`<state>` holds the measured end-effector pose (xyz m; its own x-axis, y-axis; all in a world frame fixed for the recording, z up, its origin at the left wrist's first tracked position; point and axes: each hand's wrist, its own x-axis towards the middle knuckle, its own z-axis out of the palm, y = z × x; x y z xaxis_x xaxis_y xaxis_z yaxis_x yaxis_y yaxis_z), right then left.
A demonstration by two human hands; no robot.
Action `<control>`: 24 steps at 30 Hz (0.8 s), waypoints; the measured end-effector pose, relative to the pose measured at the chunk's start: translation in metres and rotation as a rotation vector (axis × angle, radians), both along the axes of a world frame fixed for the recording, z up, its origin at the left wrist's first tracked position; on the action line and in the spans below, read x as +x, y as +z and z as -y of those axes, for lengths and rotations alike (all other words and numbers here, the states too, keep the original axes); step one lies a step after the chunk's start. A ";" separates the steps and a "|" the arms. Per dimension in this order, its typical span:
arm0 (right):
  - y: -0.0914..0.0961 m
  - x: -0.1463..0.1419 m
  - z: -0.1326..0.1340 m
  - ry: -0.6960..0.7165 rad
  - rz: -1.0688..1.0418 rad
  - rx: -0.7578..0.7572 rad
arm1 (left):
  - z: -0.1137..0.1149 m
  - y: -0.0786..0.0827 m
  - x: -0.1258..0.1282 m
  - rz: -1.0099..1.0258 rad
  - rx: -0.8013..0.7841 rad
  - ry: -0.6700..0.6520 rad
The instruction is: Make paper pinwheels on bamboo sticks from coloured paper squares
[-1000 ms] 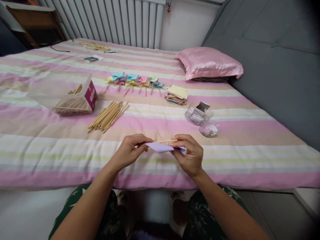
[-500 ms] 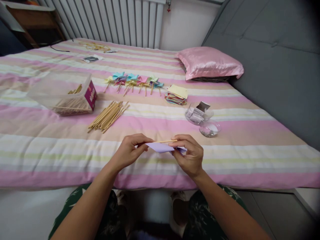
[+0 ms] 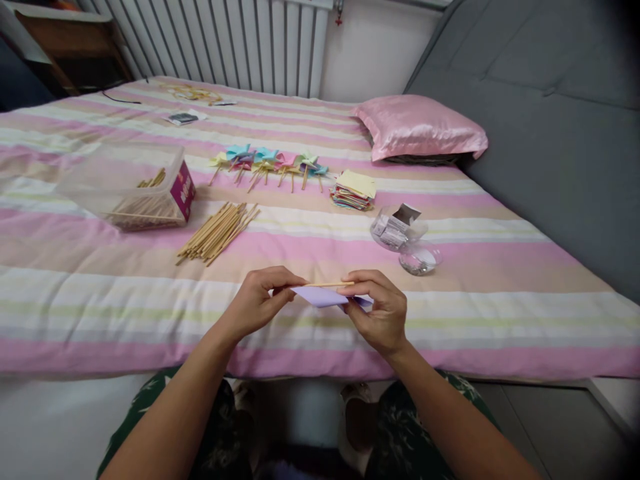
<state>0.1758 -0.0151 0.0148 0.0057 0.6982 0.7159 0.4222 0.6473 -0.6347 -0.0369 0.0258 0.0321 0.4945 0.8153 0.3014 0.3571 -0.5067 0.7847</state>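
One striped bedcover [image 3: 310,340]; one pink pillow [image 3: 425,127] beside grey headboard [image 3: 545,127]; white radiator [image 3: 249,47] beyond. Above the bedcover's near side, left hand [image 3: 263,301] and right hand [image 3: 379,312] pinch purple paper [image 3: 320,297] and a thin stick [image 3: 326,285], held between them.
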 end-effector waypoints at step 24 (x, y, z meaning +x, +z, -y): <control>-0.001 0.003 -0.001 0.000 0.033 -0.016 | 0.001 0.002 0.000 0.006 -0.047 -0.003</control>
